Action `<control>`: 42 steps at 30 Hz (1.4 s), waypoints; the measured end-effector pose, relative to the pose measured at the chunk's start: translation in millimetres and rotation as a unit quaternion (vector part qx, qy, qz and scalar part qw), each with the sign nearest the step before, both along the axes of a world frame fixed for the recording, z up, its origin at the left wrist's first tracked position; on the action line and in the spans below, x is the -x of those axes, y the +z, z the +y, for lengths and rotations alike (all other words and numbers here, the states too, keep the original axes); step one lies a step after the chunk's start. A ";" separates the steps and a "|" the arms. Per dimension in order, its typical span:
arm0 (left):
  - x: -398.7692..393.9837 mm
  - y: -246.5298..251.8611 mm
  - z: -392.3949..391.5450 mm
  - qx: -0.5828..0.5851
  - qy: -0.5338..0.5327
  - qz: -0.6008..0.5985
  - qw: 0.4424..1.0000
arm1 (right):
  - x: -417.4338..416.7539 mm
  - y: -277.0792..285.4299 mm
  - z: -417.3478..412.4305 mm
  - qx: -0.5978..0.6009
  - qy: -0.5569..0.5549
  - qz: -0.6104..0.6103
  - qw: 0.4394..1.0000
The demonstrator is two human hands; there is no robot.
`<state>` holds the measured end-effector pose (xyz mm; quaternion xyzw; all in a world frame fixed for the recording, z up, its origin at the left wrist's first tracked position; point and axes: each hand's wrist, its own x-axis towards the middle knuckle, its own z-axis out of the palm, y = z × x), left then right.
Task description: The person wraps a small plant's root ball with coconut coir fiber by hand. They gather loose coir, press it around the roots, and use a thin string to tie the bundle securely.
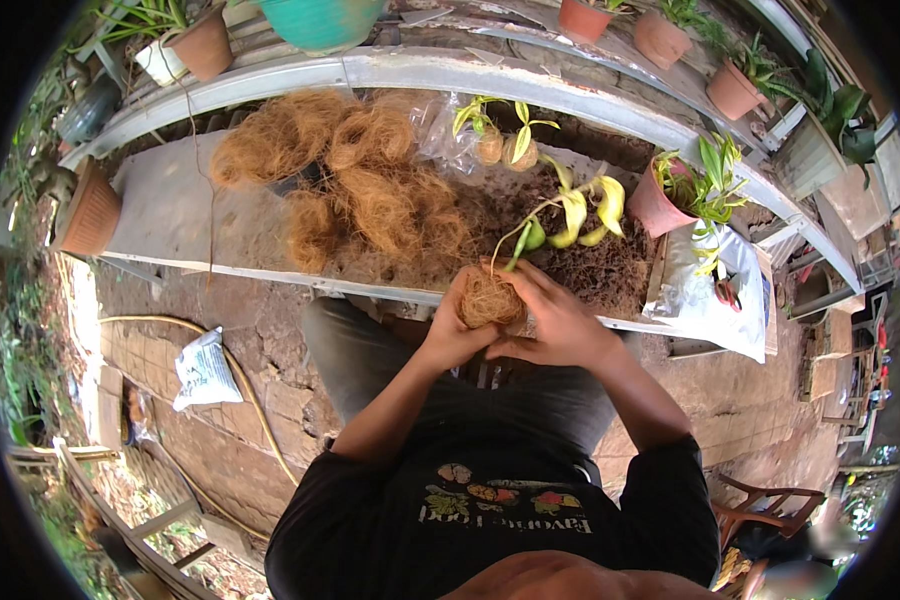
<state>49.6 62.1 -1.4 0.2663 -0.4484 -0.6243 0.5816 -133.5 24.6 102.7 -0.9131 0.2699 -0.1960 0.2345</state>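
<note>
A ball of brown coconut fibre (490, 298) sits between my two hands at the table's near edge. My left hand (454, 322) cups it from the left and below. Curled around its right side is my right hand (559, 315), fingers against the fibre near the top. From the ball rises a plant cutting with yellow-green leaves (572, 210), its thin stem leaning to the right over the dark potting mix (600, 274). Loose heaps of coconut fibre (397, 210) lie just left of the ball.
Two finished-looking fibre balls with shoots (521, 152) stand at the back beside clear plastic (450, 139). A pink pot of plants (664, 196), a white bag (720, 300) and red-handled scissors (727, 294) are at right. A terracotta pot (90, 210) stands at the left end.
</note>
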 end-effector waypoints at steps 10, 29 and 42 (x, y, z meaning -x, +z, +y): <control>32.5 -11.5 -4.4 0.122 0.215 -0.075 0.966 | -43.2 -38.8 35.2 -0.097 -0.166 -0.189 0.963; -17.4 11.0 -4.4 0.099 0.021 -0.284 0.953 | 5.4 -19.8 3.3 -0.214 -0.121 -0.166 0.955; 9.1 -10.0 -3.3 0.159 0.220 -0.304 0.913 | -13.0 -32.4 19.0 -0.084 -0.219 -0.187 0.954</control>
